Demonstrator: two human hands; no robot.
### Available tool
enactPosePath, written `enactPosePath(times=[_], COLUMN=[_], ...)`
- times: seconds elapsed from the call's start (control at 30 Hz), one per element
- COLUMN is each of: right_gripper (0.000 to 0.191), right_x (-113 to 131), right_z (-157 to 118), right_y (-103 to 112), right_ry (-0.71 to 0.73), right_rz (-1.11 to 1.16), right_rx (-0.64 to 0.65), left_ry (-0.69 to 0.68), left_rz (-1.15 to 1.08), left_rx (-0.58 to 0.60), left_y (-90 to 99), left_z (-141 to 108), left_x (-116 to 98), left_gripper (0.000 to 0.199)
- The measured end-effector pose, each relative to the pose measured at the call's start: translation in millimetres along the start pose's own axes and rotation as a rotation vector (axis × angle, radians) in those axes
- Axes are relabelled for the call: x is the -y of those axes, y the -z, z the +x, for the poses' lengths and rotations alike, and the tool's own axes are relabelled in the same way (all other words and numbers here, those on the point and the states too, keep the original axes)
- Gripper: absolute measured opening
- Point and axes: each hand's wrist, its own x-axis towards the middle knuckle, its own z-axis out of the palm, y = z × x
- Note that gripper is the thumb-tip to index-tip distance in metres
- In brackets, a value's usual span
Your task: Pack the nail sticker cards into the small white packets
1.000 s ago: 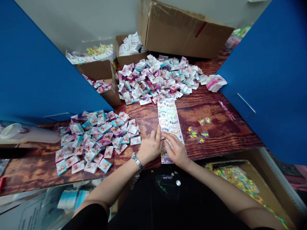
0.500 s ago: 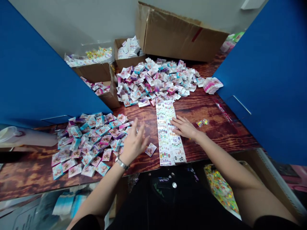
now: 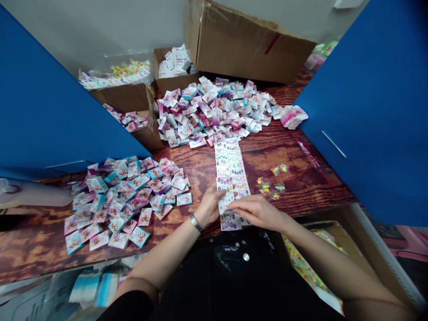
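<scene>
Handling a printed sheet (image 3: 226,199)
Left hand (image 3: 210,206) grasps the sheet; whether the right hand (image 3: 261,212) grips it cannot be told; light, even support should prevent creasing

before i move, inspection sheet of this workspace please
Surface: reddish-brown wood-grain table, partly covered.
Job's things: two long white paper strips printed with colourful ovals, side by side.
Clutter: two piles of small printed cardboard boxes; clear packets with yellow contents right of the strips.
Hands: left hand at the strips' left edge, right hand partly over them; grips unclear.
Cables: nothing seen on table.
Surroundings: flat blue panels; large brown cardboard box.
</scene>
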Motion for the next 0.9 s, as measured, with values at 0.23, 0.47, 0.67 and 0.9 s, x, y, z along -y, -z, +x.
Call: enactPosePath(times=[0.23, 0.47, 0.67, 0.9], right_gripper=[0.025, 0.033, 0.029, 0.025], right_x=[-21, -18, -23, -20], right_z=[16, 4, 0, 1], right_y=[1, -21, -27, -33], right_ry=[-0.205, 0.080, 0.042, -0.245], right_rz=[-0.208, -0.474, -0.359, -0.084], right_rx=[-0.495, -0.303, -0.288, -0.355], left_ry=[-0.085, -0.073, -0.052, -0.278], left_rz=[0.301, 0.159, 0.174, 0.887], left_rx=[0.202, 0.105, 0.280, 0.200], left_y=[3.8, 6.8, 10.4, 18.7], left_z=[-16, -11, -15, -12], left_x=[-3, -10, -16, -3], left_gripper=[0.037, 0.036, 0.042, 0.031])
